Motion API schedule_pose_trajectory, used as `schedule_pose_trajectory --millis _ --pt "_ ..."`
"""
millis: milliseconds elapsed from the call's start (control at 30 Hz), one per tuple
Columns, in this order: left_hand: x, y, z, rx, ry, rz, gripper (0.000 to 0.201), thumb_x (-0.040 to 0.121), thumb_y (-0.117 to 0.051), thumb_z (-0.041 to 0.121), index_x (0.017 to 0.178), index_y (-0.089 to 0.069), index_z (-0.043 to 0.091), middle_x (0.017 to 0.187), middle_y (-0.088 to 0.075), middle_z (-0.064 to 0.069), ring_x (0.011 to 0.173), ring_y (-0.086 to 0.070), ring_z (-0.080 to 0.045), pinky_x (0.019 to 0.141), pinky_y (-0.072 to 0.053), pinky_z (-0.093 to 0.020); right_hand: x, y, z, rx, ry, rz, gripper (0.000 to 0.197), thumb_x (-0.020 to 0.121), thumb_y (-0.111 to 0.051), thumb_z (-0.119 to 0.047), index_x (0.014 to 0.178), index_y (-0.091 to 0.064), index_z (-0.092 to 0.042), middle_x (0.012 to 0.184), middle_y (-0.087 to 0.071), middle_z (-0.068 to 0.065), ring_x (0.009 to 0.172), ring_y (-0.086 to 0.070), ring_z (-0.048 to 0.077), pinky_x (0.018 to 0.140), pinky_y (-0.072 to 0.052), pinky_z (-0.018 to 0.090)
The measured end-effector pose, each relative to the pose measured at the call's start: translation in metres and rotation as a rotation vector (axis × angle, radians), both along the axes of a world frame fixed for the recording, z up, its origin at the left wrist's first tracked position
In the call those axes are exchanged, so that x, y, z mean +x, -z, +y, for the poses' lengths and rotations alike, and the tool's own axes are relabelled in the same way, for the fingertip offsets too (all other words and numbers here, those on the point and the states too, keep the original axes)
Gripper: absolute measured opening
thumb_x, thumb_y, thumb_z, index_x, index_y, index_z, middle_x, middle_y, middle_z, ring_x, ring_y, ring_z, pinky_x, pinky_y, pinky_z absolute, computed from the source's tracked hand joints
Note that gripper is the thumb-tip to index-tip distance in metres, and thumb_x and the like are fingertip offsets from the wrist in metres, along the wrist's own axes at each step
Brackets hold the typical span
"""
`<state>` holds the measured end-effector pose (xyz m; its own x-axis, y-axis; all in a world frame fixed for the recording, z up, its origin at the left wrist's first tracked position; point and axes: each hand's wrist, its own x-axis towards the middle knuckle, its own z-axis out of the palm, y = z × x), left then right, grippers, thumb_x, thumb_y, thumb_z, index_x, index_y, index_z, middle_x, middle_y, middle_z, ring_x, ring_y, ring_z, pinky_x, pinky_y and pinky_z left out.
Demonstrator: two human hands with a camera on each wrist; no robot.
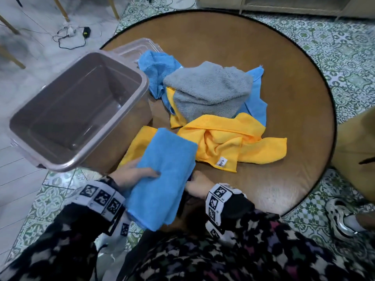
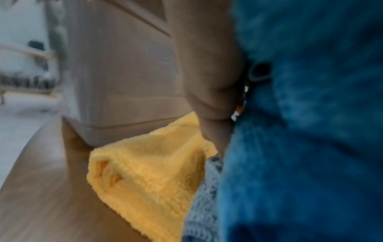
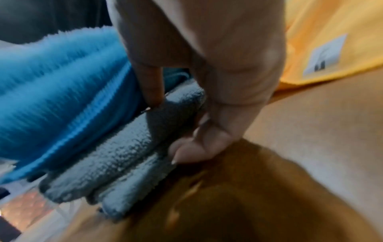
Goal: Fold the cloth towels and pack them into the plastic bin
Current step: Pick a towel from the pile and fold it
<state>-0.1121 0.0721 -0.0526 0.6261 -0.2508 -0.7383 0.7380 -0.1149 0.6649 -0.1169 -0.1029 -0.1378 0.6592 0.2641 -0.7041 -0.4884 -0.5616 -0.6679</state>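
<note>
Head view, nearest first: at the near edge of the round wooden table (image 1: 284, 57) both hands grasp a folded blue towel (image 1: 162, 175), which hangs partly over that edge. The left hand (image 1: 132, 173) lies on the towel's left side, thumb on top. The right hand (image 1: 198, 185) is at the towel's right side. In the right wrist view the fingers (image 3: 151, 85) and thumb pinch a folded grey towel (image 3: 124, 155) stacked beneath the blue one.

Under the stack, toward the left edge, a folded yellow towel (image 1: 140, 142) lies flat, just beside the plastic bin (image 1: 121, 142). The bin stands at the left edge, open, with nothing visible inside. Its lid (image 1: 138, 47) lies behind it.

Toward the middle of the table a crumpled yellow towel (image 1: 233, 142) with a white label is spread out. Beyond it, a loose grey towel (image 1: 209, 90) is heaped on more blue cloths (image 1: 156, 65) and yellow ones.

At the right edge are another person's trouser leg (image 1: 357, 138) and shoe (image 1: 341, 218).
</note>
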Motion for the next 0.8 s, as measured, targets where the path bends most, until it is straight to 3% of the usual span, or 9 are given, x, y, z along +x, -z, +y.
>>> schedule_pose_trajectory --millis 67,133,233,400,533,600,667,733,800 --pt "-0.001 0.01 0.004 0.083 -0.054 -0.043 0.067 0.039 -0.074 0.014 0.103 -0.057 0.002 0.073 -0.072 -0.003 0.059 -0.067 -0.016 0.05 -0.053 -0.024 -0.001 -0.007 -0.006 -0.026 0.102 -0.095 0.062 0.068 -0.067 -0.051 0.117 -0.04 -0.023 0.113 -0.06 0.0 0.101 -0.063 0.028 0.082 -0.053 0.041" --pt "-0.002 0.01 0.003 0.117 -0.027 -0.072 0.073 0.036 -0.075 0.022 0.103 -0.057 0.002 0.088 -0.07 -0.012 0.07 -0.068 -0.022 0.059 -0.056 -0.031 -0.002 -0.008 -0.012 -0.02 0.203 -0.187 0.062 0.076 -0.069 -0.039 0.124 -0.032 -0.023 0.108 -0.06 0.002 0.094 -0.063 0.027 0.08 -0.053 0.043" --pt "-0.002 0.009 -0.002 0.147 -0.007 -0.146 0.051 0.044 -0.074 0.013 0.093 -0.06 0.005 0.094 -0.068 -0.015 0.071 -0.068 -0.02 0.072 -0.055 -0.04 0.0 -0.014 -0.015 0.01 0.285 -0.291 0.079 0.08 -0.068 -0.028 0.142 -0.019 -0.022 0.098 -0.059 -0.002 0.082 -0.06 0.019 0.079 -0.046 0.033" --pt "0.002 -0.001 0.0 0.365 0.055 -0.344 0.051 0.036 -0.072 0.035 0.084 -0.066 0.019 0.081 -0.073 -0.003 0.076 -0.069 -0.023 0.074 -0.056 -0.042 -0.005 0.003 -0.009 0.11 0.361 -0.319 0.088 0.06 -0.063 -0.048 0.134 -0.015 -0.047 0.116 -0.062 0.002 0.109 -0.06 0.027 0.093 -0.047 0.052" --pt "0.01 -0.005 -0.004 0.362 0.097 -0.277 0.031 0.054 -0.078 0.02 0.082 -0.066 0.013 0.078 -0.074 -0.004 0.067 -0.07 -0.02 0.063 -0.057 -0.033 -0.003 -0.008 -0.012 0.069 0.289 -0.287 0.081 0.073 -0.065 -0.031 0.137 -0.016 -0.039 0.113 -0.061 0.005 0.104 -0.061 0.026 0.09 -0.049 0.049" --pt "0.013 -0.002 -0.007 0.4 0.102 -0.166 0.02 0.063 -0.076 0.016 0.08 -0.064 0.011 0.085 -0.073 -0.01 0.071 -0.069 -0.023 0.068 -0.056 -0.034 -0.001 -0.011 -0.015 0.007 0.22 -0.254 0.084 0.08 -0.066 -0.026 0.144 -0.012 -0.03 0.106 -0.062 0.005 0.099 -0.061 0.025 0.088 -0.049 0.044" --pt "0.015 0.0 -0.005 0.562 0.148 -0.198 0.04 0.058 -0.07 0.031 0.091 -0.064 0.011 0.103 -0.069 -0.013 0.091 -0.065 -0.028 0.084 -0.051 -0.037 0.001 -0.015 -0.022 -0.035 0.196 -0.252 0.083 0.083 -0.064 -0.018 0.147 -0.01 -0.023 0.093 -0.058 -0.002 0.092 -0.06 0.022 0.086 -0.049 0.039" --pt "0.015 -0.004 -0.004 0.876 0.383 -0.406 0.076 0.053 -0.063 0.041 0.122 -0.052 0.012 0.127 -0.053 -0.014 0.118 -0.049 -0.03 0.099 -0.038 -0.037 0.002 -0.019 -0.03 -0.038 0.209 -0.285 0.078 0.085 -0.061 -0.014 0.147 -0.013 -0.019 0.085 -0.055 -0.007 0.089 -0.058 0.019 0.088 -0.048 0.036" --pt "0.011 -0.021 -0.005 1.041 0.52 -0.71 0.086 0.059 -0.061 0.044 0.137 -0.036 0.017 0.138 -0.039 -0.017 0.129 -0.034 -0.037 0.105 -0.031 -0.048 0.005 -0.021 -0.037 -0.05 0.224 -0.311 0.072 0.086 -0.058 -0.011 0.145 -0.018 -0.017 0.086 -0.057 -0.006 0.088 -0.057 0.017 0.088 -0.046 0.033"
